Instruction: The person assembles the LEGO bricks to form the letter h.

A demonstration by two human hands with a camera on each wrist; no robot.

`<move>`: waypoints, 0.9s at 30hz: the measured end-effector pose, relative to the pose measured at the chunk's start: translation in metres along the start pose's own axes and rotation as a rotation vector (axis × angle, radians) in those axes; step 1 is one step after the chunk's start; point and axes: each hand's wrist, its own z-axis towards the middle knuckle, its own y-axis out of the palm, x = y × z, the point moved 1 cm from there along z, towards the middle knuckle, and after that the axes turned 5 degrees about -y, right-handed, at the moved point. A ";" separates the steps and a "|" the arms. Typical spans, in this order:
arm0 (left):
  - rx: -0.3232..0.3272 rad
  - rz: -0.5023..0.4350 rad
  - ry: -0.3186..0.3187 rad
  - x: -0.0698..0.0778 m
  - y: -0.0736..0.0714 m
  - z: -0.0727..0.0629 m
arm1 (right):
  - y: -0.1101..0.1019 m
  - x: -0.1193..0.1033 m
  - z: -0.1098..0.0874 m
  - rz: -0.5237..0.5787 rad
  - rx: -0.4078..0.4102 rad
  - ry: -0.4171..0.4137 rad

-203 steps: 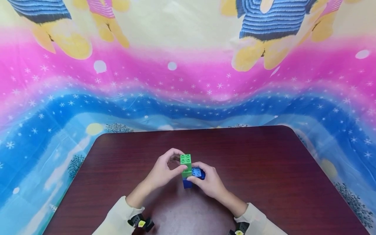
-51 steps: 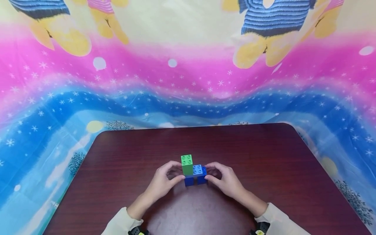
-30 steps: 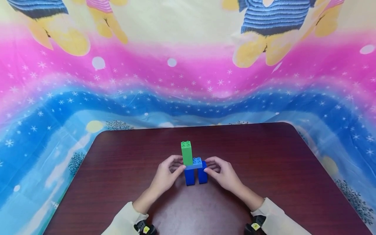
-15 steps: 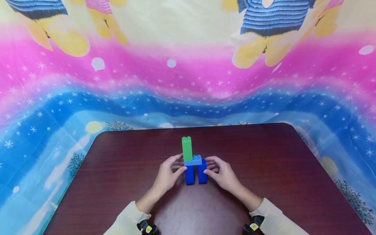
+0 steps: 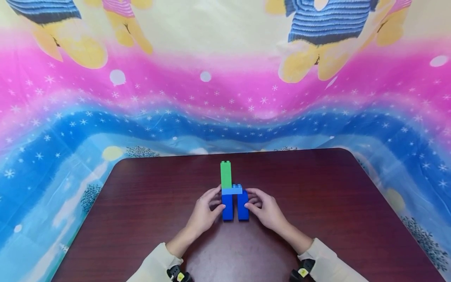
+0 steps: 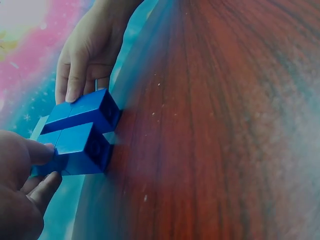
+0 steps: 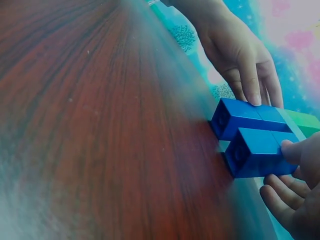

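Observation:
Toy building bricks form a joined figure in the middle of the table. Two dark blue legs, the left leg [image 5: 228, 209] and the right leg [image 5: 243, 207], stand side by side with a narrow gap. A light blue brick [image 5: 232, 191] bridges their tops, and a green column [image 5: 226, 175] rises from its left half. My left hand [image 5: 202, 211] pinches the left leg between thumb and fingers near its upper part. From the other side my right hand [image 5: 269, 209] pinches the right leg. In the left wrist view, the hollow underside of the near blue brick [image 6: 75, 142] shows.
The dark red-brown wooden table [image 5: 158, 184] has rounded far corners. Behind it hangs a cartoon-printed cloth [image 5: 211, 129] in blue, pink and cream. Dark straps with small devices circle both wrists, over pale sleeves [image 5: 155, 260].
Earlier, my hands gripped the green bricks and the light blue brick area; both now hold the blue legs. The figure has tilted so its front shows more and its top studs less.

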 end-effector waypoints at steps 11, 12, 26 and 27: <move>-0.016 -0.053 -0.005 -0.005 0.006 0.002 | 0.004 0.003 0.001 -0.035 0.022 -0.007; -0.015 -0.060 -0.010 -0.005 0.006 0.002 | 0.004 0.003 0.001 -0.036 0.024 -0.007; -0.021 -0.096 -0.041 -0.013 0.010 0.002 | 0.005 0.005 0.000 -0.143 -0.119 -0.008; -0.023 -0.092 -0.041 -0.013 0.010 0.002 | 0.004 0.005 0.001 -0.144 -0.120 -0.009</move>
